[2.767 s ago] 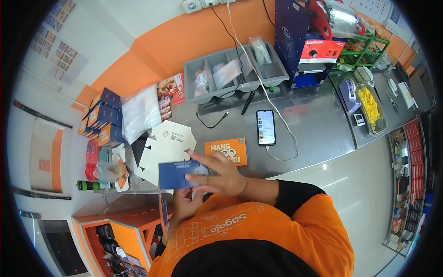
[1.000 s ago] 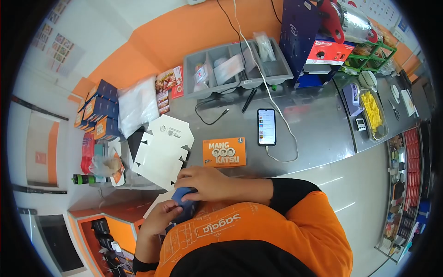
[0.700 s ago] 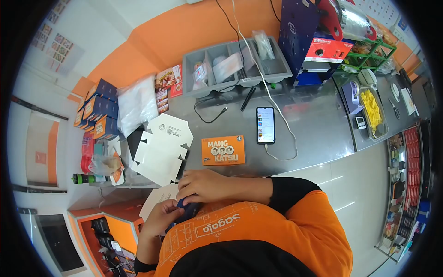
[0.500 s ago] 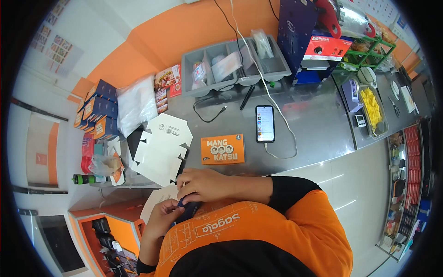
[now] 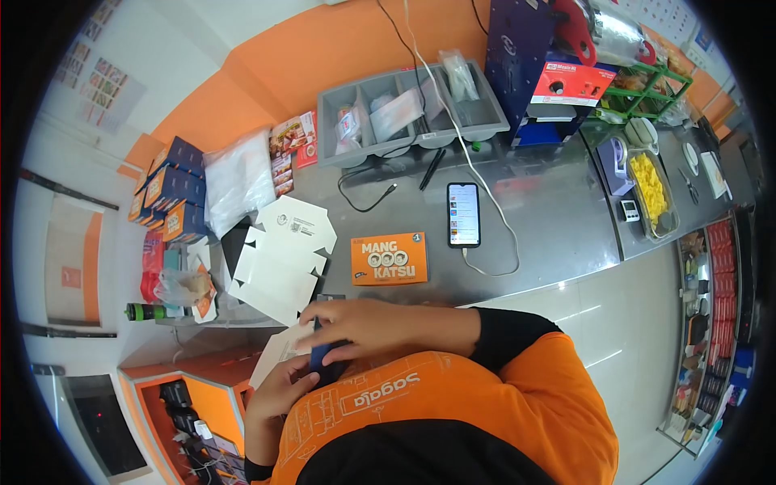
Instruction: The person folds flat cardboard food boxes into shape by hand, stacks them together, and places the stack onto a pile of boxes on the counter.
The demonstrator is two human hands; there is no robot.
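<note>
Right, held the blue carton (image 5: 320,356) close in front of the orange shirt (image 5: 404,396), nearer the body than the orange box (image 5: 389,259) and off to its left. Pinched the carton's near edge with the left hand (image 5: 276,390), thumb and fingertips drawn narrow. Laid the right hand (image 5: 356,325) over the far part of the carton, fingers parted, thumb along the blue face; could not tell a firm clasp there from a light touch. Caught a pale printed panel (image 5: 271,352) just beside the left hand, below and left of the orange box, and could not make out any join to the carton.

Then saw the orange box itself, flat on the steel counter (image 5: 558,234), with MANG KATSU in white on top. Spotted the white notched sheet (image 5: 279,263) just left of the orange box. Picked out the phone (image 5: 464,216), screen lit, right of the orange box and slightly beyond, plugged into a white cable. Straight beyond the orange box, found a black cable plug (image 5: 394,188), a dark pen (image 5: 432,171) and, farther back, a divided grey tray (image 5: 347,159). Far left of the orange box, noted stacked boxes (image 5: 179,182) and a clear plastic bag (image 5: 240,186). Away to its far right, glimpsed yellow pieces (image 5: 650,182) in a container and scissors (image 5: 689,186).
</note>
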